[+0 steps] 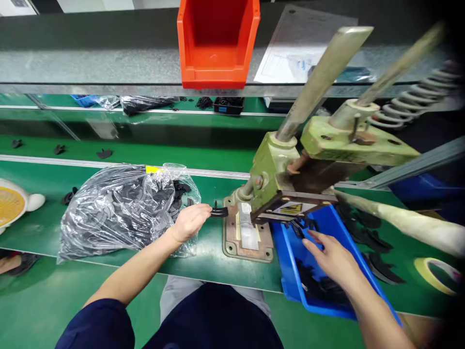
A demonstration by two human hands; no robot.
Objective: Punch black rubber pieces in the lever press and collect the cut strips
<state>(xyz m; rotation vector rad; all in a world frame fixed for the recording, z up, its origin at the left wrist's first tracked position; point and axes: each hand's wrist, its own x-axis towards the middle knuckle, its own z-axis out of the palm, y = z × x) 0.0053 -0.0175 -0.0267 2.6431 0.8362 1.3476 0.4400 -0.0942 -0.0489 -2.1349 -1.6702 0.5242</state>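
My left hand point(192, 222) pinches a small black curved plastic part point(219, 212) by its left end, at the left edge of the press's base plate point(228, 242). Over the blue bin point(288, 278), my right hand point(329, 252) is open, thumb and fingers apart. Just beyond its fingertips are black parts point(298, 230) at the bin's far end; whether they touch the fingers I cannot tell. More black pieces point(323, 288) lie in the bin below that hand. The green hand press point(276, 160) stands between my hands, its head above the plate.
A clear plastic bag point(116, 208) full of black parts lies left of my left hand. The press's lever point(403, 220) reaches out over the right side, near a tape roll point(438, 276) and loose black parts point(381, 266). An orange bin point(218, 72) sits on the shelf above.
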